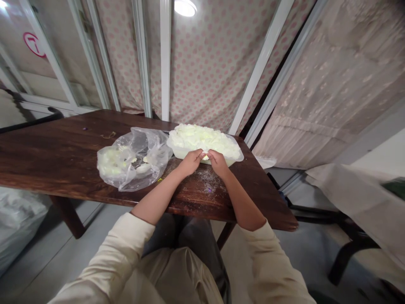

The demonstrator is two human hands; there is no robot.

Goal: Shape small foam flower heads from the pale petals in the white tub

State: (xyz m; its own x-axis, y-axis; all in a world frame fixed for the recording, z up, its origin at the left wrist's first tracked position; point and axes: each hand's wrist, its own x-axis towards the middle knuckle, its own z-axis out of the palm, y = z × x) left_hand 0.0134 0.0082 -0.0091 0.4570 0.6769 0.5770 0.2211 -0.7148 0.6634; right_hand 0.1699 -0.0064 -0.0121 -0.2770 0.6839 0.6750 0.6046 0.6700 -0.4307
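My left hand (191, 162) and my right hand (219, 163) meet at the near rim of a translucent plastic tub (180, 153). Both are closed, with thumbs and fingertips pinched around a small pale yellow-white piece (205, 157); its exact kind is too small to make out. Heaped above the tub's rim are many pale, whitish-yellow pieces (202, 137). To the left lies a clear plastic bag (152, 145), spread loosely, with several similar pale pieces (112, 160) inside or on it.
The dark wooden table (63, 143) carries white crumbs (209, 179) scattered below my hands, with a tiny purple bit (209, 190). A thin string (109, 135) lies at the back left. Behind the table hangs a dotted curtain (209, 63). A large plastic sack (20, 223) stands at lower left.
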